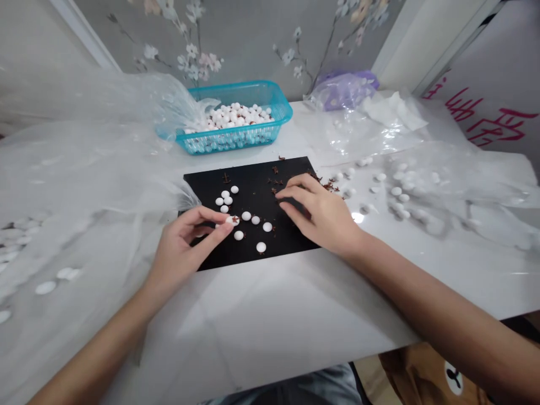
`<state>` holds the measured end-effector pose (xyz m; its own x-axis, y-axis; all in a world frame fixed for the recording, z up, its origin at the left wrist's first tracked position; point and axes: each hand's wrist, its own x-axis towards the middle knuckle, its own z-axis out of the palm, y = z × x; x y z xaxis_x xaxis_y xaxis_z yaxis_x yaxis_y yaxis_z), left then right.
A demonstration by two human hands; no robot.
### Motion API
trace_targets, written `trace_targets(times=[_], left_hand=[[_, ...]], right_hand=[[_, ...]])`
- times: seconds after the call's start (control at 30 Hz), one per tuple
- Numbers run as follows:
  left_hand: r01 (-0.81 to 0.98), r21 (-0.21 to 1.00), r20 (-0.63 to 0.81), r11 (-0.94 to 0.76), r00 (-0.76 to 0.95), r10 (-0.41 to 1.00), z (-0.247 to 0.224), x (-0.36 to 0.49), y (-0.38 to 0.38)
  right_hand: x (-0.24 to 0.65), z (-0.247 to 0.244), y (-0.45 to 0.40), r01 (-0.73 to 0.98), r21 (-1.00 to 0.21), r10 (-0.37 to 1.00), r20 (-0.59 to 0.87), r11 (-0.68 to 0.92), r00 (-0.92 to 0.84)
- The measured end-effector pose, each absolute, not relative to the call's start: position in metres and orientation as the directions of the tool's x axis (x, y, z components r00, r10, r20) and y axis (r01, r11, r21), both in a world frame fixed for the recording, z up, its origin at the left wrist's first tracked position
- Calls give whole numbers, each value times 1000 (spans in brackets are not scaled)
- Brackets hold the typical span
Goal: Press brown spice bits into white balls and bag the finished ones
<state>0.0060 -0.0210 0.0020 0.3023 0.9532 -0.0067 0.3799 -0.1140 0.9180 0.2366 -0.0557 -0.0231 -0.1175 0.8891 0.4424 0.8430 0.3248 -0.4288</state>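
Between the thumb and index finger of my left hand (185,236) is a small white disc-like bead (233,220) with a brown star-shaped piece on its face. Beneath it lies a black mat (223,256) with several loose white beads (261,247), some with brown bits at their edges. My right hand (323,214) hovers over the mat's right part, fingers bent and slightly apart, with nothing visible in them. Its fingertips are near small brown star-shaped pieces (275,181). More brown pieces (331,184) are heaped behind this hand, partly hidden by it.
A blue plastic basket (236,138) of white beads with brown pieces stands at the back. Clear plastic bags (97,163) cover the left side. Another clear bag (459,174) and scattered white beads (396,191) lie right, with a purple bag (350,90) behind.
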Motion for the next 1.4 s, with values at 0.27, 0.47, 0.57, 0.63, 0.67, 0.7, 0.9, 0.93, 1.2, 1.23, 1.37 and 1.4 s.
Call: trace_targets(times=[0.27, 0.47, 0.57, 0.63, 0.67, 0.7, 0.9, 0.93, 1.2, 1.23, 1.37, 1.4], left_hand=[[627, 594, 222, -504, 474, 852, -3, -6, -1], [662, 550, 206, -509, 483, 851, -11, -7, 2], [679, 521, 214, -517, 482, 850, -14, -9, 4], [681, 501, 206, -533, 505, 838, -15, -10, 4], [681, 492, 201, -542, 516, 832, -15, -10, 4], [684, 484, 194, -546, 525, 829, -15, -11, 4], [713, 450, 75, -537, 569, 819, -14, -12, 12], [712, 447, 61, -542, 580, 812, -14, -12, 15], [724, 391, 201, -568, 535, 821, -16, -15, 21], [722, 395, 219, -568, 527, 822, -17, -15, 20], [727, 405, 277, -554, 479, 833, -17, -13, 20], [731, 406, 274, -548, 475, 836, -17, -13, 20]], right_hand=[[244, -36, -40, 932, -299, 936, 338, 207, -100], [239, -35, -42, 919, -305, 921, 367, 250, -129], [238, -34, -45, 912, -316, 904, 411, 262, -117], [237, -33, -47, 905, -329, 892, 441, 268, -103], [237, -33, -48, 902, -337, 886, 453, 270, -96], [237, -33, -48, 898, -345, 882, 463, 272, -89], [233, -33, -50, 873, -395, 884, 462, 285, -80], [233, -33, -50, 868, -406, 886, 456, 286, -79], [232, -32, -51, 832, -460, 877, 476, 311, -64], [232, -31, -52, 829, -461, 874, 481, 315, -65], [231, -30, -53, 824, -452, 858, 508, 341, -76], [231, -30, -53, 822, -451, 854, 514, 347, -79]])
